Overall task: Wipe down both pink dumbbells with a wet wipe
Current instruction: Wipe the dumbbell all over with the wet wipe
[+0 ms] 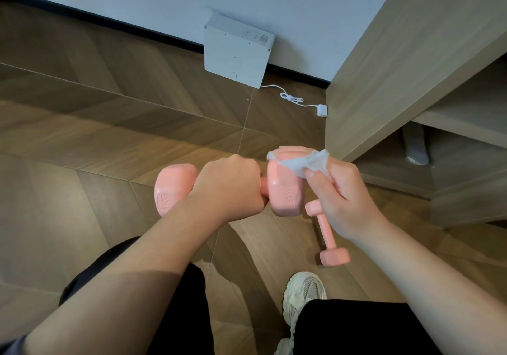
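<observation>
While the left hand [230, 187] grips the raised dumbbell [282, 187] by its bar, long axis running left to right, the right hand [340, 198] pinches the wet wipe [307, 162] against its right head; the second dumbbell [327, 234] lies on the floor [109, 135] below, nearer the right hand.

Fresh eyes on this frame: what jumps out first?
The pink dumbbell held mid-frame, the left hand wrapped round its handle. At its right head, the right hand presses a crumpled wet wipe against the top. Just below, the second pink dumbbell lies on the wooden floor near a white sneaker.
</observation>
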{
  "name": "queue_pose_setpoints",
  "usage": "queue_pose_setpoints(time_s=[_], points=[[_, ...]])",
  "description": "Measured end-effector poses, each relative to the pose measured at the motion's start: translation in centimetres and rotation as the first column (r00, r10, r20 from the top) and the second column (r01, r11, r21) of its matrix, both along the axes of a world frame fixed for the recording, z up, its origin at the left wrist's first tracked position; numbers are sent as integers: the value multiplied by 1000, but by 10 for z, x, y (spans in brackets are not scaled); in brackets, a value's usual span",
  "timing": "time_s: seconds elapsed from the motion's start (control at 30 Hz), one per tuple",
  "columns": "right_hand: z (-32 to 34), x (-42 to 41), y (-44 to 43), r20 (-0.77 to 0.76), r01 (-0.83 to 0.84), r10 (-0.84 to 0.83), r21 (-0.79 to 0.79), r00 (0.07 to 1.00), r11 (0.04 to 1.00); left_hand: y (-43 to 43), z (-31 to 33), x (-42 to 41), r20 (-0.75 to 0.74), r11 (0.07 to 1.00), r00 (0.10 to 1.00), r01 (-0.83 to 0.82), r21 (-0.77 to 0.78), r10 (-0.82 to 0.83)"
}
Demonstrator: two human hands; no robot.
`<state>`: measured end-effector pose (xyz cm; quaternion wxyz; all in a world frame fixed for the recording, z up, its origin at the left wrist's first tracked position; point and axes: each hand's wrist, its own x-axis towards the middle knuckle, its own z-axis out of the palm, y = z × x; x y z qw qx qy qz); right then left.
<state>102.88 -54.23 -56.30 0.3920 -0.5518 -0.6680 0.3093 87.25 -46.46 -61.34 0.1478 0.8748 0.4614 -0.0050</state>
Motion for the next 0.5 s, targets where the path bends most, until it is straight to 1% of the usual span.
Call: queue_pose_setpoints(time_s=[0.07,0.13,0.17,0.23,0.27,0.3,0.33,0.4,0.5], points=[[-5,1,1,31,44,-43,-24,999,999,-1,1,-1,-6,1000,1000,12,3,-12],[-10,4,2,72,135,-125,-141,989,981,-2,1,0,-24,999,999,42,34,-41],[-10,5,2,66,135,-125,-163,990,977,-2,1,0,-33,998,998,54,43,-52],[-6,5,-1,1,48,-48,-131,999,990,-3,2,0,-34,998,998,58,27,-57],[-4,5,-2,-31,-9,4,-148,999,989,-3,2,0,-26,999,998,52,4,-52],[-3,5,-2,-44,-46,38,-200,998,979,-4,3,0,-21,999,999,46,-17,-46],[-3,6,-1,-21,-72,69,-250,997,966,-4,3,-1,-20,999,999,43,-31,-43],[-4,11,-1,115,-95,132,-281,985,955,-3,4,-2,-20,999,999,37,-40,-38],[-5,11,-2,280,-168,226,-216,933,962,-3,3,-3,-1,999,1000,26,-27,-26]])
